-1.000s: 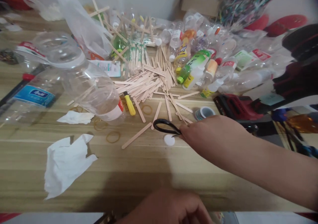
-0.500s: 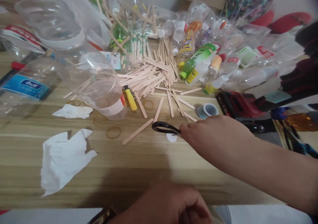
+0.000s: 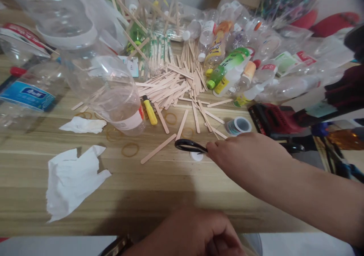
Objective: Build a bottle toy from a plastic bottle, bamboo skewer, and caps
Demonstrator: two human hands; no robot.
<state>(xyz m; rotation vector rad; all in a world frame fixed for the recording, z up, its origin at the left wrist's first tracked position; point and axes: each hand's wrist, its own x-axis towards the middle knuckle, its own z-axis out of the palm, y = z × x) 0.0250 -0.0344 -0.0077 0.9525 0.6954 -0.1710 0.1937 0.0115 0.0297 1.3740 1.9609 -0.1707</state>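
My right hand (image 3: 241, 157) reaches in from the right, its fingers closed on the black looped handle of a pair of scissors (image 3: 189, 145). The rest of the scissors is hidden under the hand. Partly beneath the handle lies a white bottle cap (image 3: 197, 156). Just beyond my knuckles stands a spool of thin wire or thread (image 3: 239, 126). My left hand (image 3: 196, 231) is at the near table edge, with fingers curled in and nothing visible in them; the frame's bottom cuts it off. Flat wooden sticks (image 3: 158, 149) lie past the scissors.
On the left a large clear cut bottle (image 3: 110, 85) stands near torn white paper (image 3: 75, 184) and rubber bands (image 3: 130, 149). A yellow-handled tool (image 3: 150, 112) lies mid-table. Many plastic bottles (image 3: 230, 68) crowd the back right, beside a red and black power tool (image 3: 281, 117).
The view has shifted very slightly. Both hands keep their poses, and the scissors remain in my right hand.
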